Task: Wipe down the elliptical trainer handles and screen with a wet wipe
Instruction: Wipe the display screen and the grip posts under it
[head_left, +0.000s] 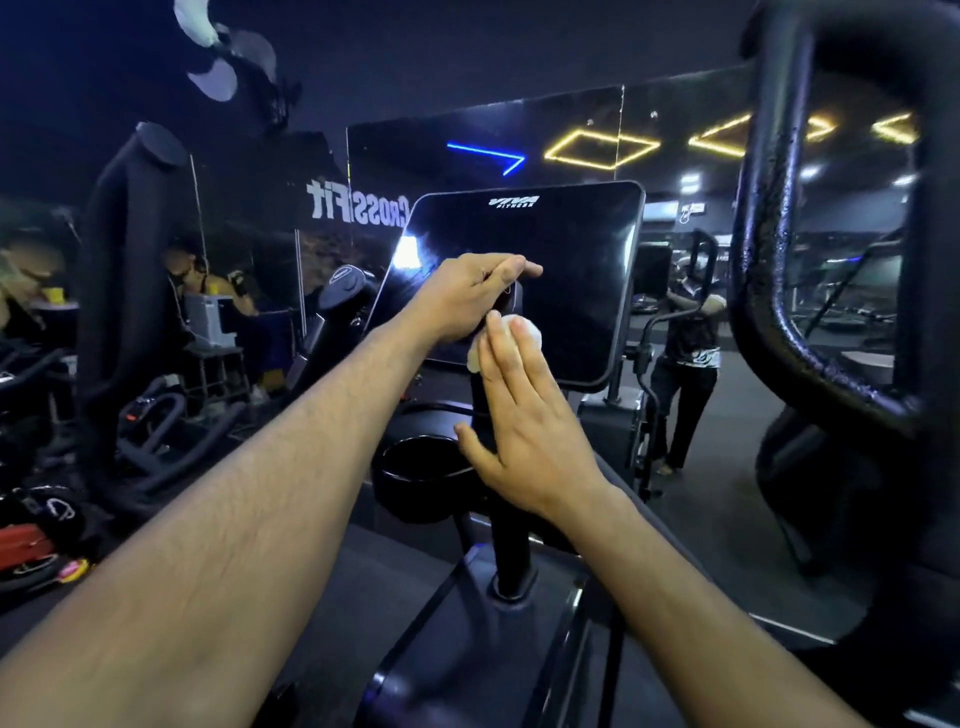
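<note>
1. Nearest, below and behind the fingers: two bare forearms reaching forward over the dark base of the elliptical trainer, with a round black cup holder (415, 457) just left of the right wrist.
2. Right hand (524, 415) with fingers (506, 364) straight and held together, pressing a small white crumpled wet wipe (524, 332) against the upper part of a short black upright centre handle (506, 519); wipe showing only past the fingertips.
3. Left hand (467, 296) just above, fingers curled around the top of that same handle, apparently steadying it.
4. Step in hand, by judgement: wiping the centre handle; the screen and the big side handles likely yet to be done.
5. Directly behind both hands: large glossy black rectangular console screen (571, 270), tilted, unlit, its lower edge close behind the fingertips.
6. Next move calls for sliding the wipe down the post, or lifting it clear and laying it flat on the glass.
7. Open room above and right of the fingers across the screen face; tight below, between cup holder and post.
8. Far right of the fingers: thick black looped side handle (769, 260), close to the camera, an edge to avoid on a wide sweep.
9. Farthest: wall mirror (519, 135) reflecting neon ceiling lights and other people.
</note>
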